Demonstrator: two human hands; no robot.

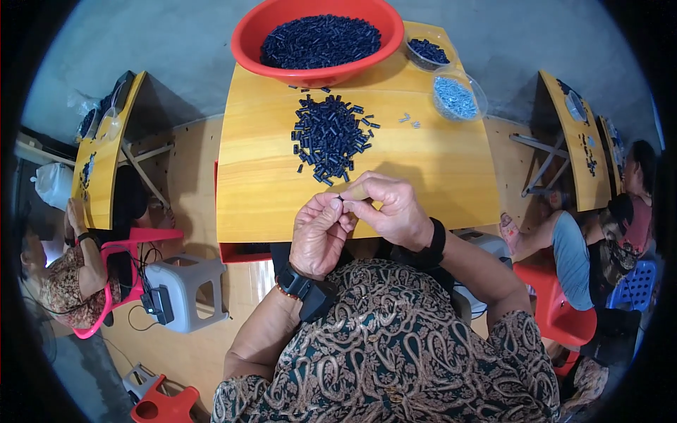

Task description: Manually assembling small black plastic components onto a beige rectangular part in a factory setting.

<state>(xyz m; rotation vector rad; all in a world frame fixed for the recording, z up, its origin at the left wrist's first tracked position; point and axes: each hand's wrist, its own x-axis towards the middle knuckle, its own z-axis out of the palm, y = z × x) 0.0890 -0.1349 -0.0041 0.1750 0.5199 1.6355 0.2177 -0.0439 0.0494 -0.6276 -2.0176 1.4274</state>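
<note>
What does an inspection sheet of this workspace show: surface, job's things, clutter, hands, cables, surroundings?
Surface: yellow wooden table, mostly bare at the near edge.
Job's things: pile of small dark blue plastic pieces; red round plastic basin full of the same pieces.
Clutter: clear bowl of pale blue pieces; clear bowl of dark pieces; few loose pale pieces.
Hands: left hand and right hand meet, pinching one small dark piece.
Cables: black cable by grey plastic stool.
Surroundings: other people at similar yellow tables on both sides.
</note>
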